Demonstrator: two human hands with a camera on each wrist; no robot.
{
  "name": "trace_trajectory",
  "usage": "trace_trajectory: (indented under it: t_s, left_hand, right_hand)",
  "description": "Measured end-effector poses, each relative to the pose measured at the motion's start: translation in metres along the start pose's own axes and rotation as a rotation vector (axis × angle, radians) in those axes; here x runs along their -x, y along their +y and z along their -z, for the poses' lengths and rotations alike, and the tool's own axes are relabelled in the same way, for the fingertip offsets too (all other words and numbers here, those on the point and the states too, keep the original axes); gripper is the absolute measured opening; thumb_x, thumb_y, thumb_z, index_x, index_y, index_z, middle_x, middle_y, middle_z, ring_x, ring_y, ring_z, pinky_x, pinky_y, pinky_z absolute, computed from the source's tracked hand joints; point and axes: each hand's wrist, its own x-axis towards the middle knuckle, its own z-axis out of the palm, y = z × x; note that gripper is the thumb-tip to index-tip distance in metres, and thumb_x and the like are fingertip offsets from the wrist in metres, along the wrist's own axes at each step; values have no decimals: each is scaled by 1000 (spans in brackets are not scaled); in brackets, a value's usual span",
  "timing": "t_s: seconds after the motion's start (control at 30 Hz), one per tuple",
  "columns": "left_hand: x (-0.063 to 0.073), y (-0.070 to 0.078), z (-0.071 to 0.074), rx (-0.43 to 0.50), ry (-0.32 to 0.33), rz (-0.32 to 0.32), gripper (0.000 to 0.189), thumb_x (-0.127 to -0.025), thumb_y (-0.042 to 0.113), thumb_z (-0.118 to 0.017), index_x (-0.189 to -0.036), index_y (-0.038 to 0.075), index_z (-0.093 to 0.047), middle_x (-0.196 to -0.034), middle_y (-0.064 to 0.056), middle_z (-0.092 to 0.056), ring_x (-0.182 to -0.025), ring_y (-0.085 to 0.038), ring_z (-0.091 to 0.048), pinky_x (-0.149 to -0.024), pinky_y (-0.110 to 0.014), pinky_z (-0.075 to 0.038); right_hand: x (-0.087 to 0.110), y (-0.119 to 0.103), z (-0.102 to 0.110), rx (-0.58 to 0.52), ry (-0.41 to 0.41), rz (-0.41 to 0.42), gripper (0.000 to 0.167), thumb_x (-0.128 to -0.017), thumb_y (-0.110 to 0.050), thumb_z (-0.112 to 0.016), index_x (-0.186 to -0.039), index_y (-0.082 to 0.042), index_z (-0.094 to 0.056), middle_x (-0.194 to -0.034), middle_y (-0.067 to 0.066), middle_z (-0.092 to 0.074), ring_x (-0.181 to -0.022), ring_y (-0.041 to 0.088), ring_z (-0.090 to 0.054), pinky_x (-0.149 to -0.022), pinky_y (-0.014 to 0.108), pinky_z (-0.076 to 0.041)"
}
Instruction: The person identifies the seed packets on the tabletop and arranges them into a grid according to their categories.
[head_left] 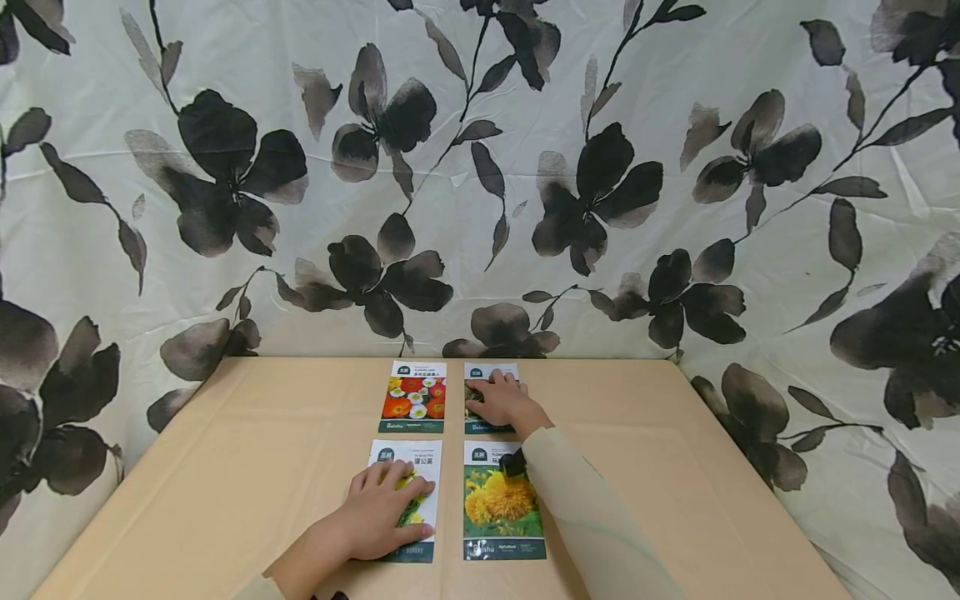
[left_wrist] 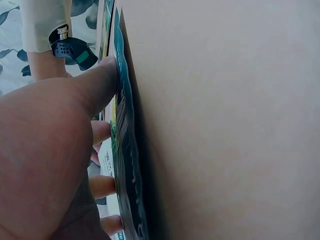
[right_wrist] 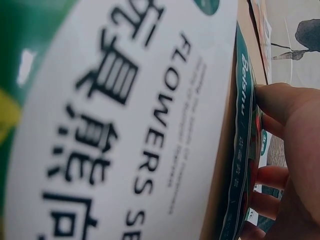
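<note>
Several flower seed packets lie flat in two rows on a table. My left hand (head_left: 381, 512) rests with spread fingers on the front left packet (head_left: 417, 553), hiding most of its picture. In the left wrist view the thumb and fingertips touch that packet's face. Farther back, my right hand (head_left: 501, 402) lies over the back right packet (head_left: 480, 427); in the right wrist view its fingers press on the surface. The front right packet (head_left: 501, 500), showing a yellow flower, lies under the right wrist. At the back left is a packet with red and white flowers (head_left: 414, 398).
The tan table (head_left: 247, 467) narrows toward its far edge, just behind the back packets. A white cloth with dark flowers (head_left: 480, 208) hangs behind and beside it. A small black wrist camera (head_left: 514, 463) on my right wrist hangs over the front right packet.
</note>
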Motion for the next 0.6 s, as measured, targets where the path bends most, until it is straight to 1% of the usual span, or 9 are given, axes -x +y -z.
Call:
trace_trajectory:
  t_s: [0.37, 0.6]
  left_hand:
    - [-1, 0, 0, -7, 0, 3, 65, -87, 68, -67, -141, 32, -61, -152, -13, -47, -139, -44, -36, -109, -74, -27]
    - [-2, -1, -1, -12, -5, 5, 65, -87, 69, -66, -141, 33, -60, -152, -13, -46, -139, -44, -36, -109, -74, -27]
  right_hand:
    - [1, -1, 3, -5, 0, 9, 57, -102, -56, -53, -155, -38, -44, -157, 12, -39, -138, 35, -37, -119, 61, -28]
    - [0, 0, 1, -4, 3, 15, 56, -102, -56, -53, -155, -37, -44, -153, 11, -41, -134, 34, -38, -117, 60, -29]
